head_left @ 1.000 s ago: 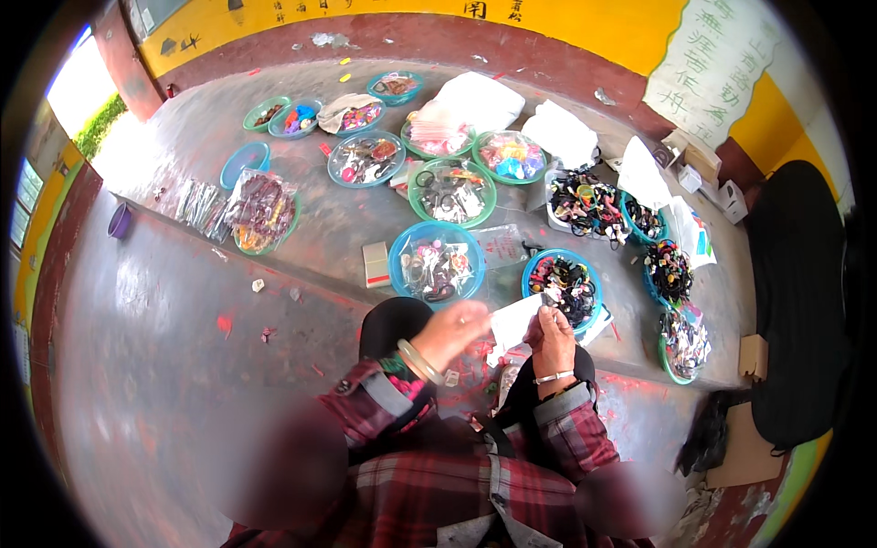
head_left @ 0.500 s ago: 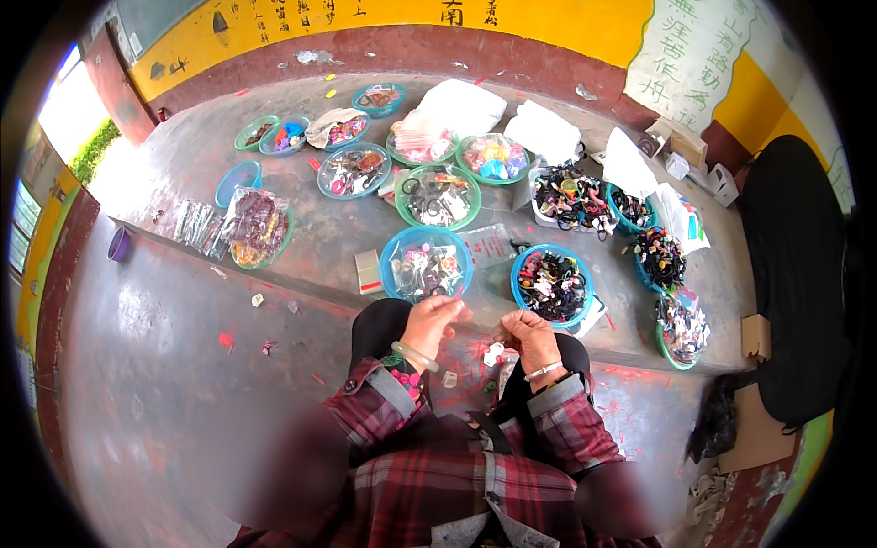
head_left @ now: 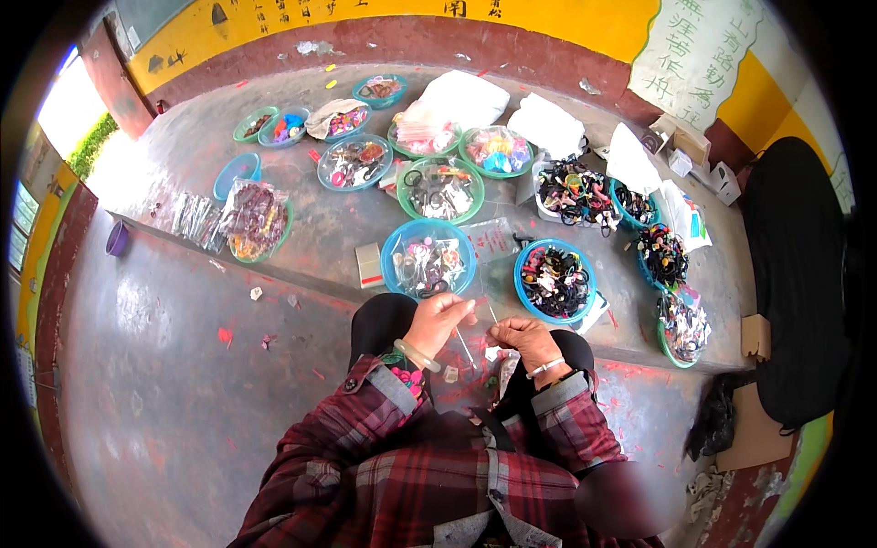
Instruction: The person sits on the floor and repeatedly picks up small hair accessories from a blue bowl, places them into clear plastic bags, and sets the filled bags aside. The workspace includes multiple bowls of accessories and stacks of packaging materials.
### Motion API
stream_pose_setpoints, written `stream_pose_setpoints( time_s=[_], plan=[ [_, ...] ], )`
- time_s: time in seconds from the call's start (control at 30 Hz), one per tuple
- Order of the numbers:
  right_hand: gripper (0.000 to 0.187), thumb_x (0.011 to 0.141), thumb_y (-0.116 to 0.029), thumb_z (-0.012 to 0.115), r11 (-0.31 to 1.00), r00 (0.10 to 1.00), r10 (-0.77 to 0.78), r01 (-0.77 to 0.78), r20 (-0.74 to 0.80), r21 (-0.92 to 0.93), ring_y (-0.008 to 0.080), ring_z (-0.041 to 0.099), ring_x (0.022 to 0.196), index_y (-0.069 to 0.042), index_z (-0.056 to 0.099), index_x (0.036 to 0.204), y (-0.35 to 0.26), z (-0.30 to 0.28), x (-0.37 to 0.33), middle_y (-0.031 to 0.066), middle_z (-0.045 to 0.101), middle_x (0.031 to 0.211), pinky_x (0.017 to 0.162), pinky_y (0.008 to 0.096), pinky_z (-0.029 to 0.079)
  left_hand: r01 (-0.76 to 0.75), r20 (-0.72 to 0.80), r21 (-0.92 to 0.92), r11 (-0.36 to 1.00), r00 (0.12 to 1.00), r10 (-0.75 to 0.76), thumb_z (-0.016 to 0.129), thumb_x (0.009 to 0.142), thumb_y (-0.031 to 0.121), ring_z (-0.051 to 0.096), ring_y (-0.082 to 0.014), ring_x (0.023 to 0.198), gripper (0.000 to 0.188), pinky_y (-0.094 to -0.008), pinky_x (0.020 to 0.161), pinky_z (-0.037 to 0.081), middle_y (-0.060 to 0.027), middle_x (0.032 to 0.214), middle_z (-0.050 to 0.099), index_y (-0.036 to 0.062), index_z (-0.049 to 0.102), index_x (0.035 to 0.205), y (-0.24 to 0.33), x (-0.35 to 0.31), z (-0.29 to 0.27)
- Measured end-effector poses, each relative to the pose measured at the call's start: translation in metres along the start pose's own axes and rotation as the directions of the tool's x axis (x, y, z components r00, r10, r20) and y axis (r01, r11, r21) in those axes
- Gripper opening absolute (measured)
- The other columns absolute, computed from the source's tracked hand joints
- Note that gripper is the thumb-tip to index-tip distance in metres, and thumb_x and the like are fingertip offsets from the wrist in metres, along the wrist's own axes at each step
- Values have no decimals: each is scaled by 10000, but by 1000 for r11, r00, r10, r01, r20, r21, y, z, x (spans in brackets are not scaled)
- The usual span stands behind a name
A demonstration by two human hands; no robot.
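Observation:
My left hand (head_left: 438, 325) is closed in a pinch, its fingertips at a small pinkish piece (head_left: 481, 301). Below its fingers hangs a thin white strand (head_left: 466, 349). Facing it, my right hand (head_left: 527, 343) pinches a thin pale strand (head_left: 493, 315) that sticks up from the fingertips. Whether the two strands are one piece, I cannot tell. Just beyond my left hand stands a blue basin (head_left: 395, 239) with clear packets of small trinkets. Beyond my right hand is another blue basin (head_left: 589, 306), full of dark hair ties with colourful ornaments.
Several more basins of accessories stand on the raised floor, among them a green basin (head_left: 475, 205). A small box (head_left: 369, 266) lies by the nearer basin. White sacks (head_left: 468, 99) rest at the back. The step edge (head_left: 301, 289) crosses ahead of my knees; a purple pot (head_left: 117, 239) is far left.
My right hand has turned and lowered slightly, and a pale strand now shows above its fingertips. A white strand now hangs below my left hand, which stays nearly in place.

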State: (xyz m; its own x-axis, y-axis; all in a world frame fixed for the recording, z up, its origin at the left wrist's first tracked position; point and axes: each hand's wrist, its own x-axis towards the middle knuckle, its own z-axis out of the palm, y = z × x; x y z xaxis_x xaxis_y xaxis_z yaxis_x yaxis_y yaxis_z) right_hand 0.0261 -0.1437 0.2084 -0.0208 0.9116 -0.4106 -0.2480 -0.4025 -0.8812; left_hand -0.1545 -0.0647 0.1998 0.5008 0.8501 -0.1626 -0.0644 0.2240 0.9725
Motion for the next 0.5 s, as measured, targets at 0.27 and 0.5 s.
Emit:
stream_pose_setpoints(
  time_s=[0.27,0.5],
  plan=[
    [129,818,-112,620,989,993,-10,26,-116,143,131,584,660,14,647,829,8,-6,4,73,641,734,629,243,459,99,-125,-311,945,982,-144,503,906,304,495,-56,529,304,-175,484,388,-78,820,631,11,584,909,7,-2,2],
    [115,807,-124,641,948,977,-65,124,-201,292,140,580,645,-10,637,811,8,-3,5,68,633,731,613,249,466,139,158,-109,984,980,-121,573,871,263,516,-33,603,249,-160,481,379,-28,860,629,32,603,959,1,-13,15]
  ],
)
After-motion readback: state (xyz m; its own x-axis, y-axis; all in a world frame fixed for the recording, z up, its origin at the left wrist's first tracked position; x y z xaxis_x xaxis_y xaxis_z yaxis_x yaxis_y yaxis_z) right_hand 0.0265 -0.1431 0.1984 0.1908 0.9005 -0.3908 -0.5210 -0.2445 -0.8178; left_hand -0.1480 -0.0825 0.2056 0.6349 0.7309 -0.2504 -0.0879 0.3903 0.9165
